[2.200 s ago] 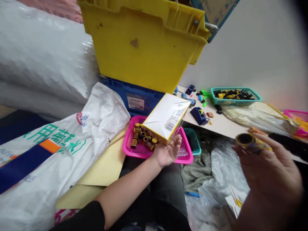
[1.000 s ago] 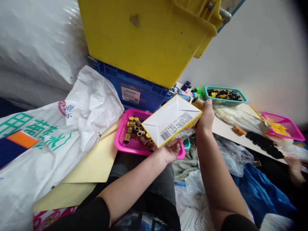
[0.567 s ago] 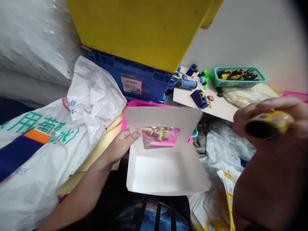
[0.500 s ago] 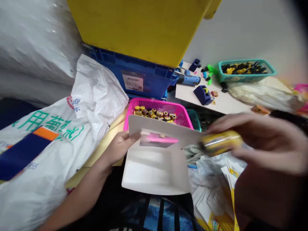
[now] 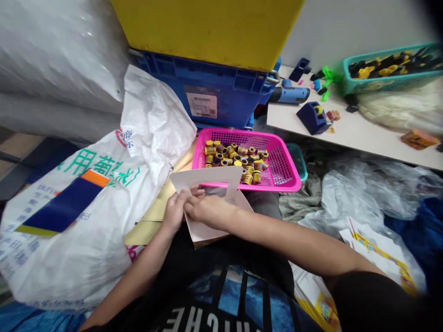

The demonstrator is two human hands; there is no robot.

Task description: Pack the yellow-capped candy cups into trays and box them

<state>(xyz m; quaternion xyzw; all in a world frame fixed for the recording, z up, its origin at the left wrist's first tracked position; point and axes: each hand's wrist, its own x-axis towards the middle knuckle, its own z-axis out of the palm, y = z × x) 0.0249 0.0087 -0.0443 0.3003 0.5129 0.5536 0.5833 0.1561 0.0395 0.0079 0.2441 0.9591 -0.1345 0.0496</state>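
My left hand (image 5: pixel 176 208) grips the left side of a small cardboard box (image 5: pixel 238 199) with a white inside and a cut-out window in its raised flap. My right hand (image 5: pixel 207 210) reaches across into the box, close beside the left one. Its fingers are curled, and their tips and anything between them are hidden. Just beyond the box stands a pink plastic basket (image 5: pixel 292 183), holding many small gold-and-brown cylinders (image 5: pixel 244 161), some with yellow caps.
White printed sacks (image 5: pixel 104 230) lie to the left, a blue-and-orange strip (image 5: pixel 65 203) on top. Behind the basket rise a blue crate (image 5: pixel 162 83) and yellow bin (image 5: pixel 207 32). At right are a table (image 5: pixel 360 133) with a teal basket (image 5: pixel 377 83), and printed cartons (image 5: pixel 316 293).
My right hand has moved left from beside the box into it; the gold cylinder it held is now out of sight. The box has tilted and sits lower, nearer my body.
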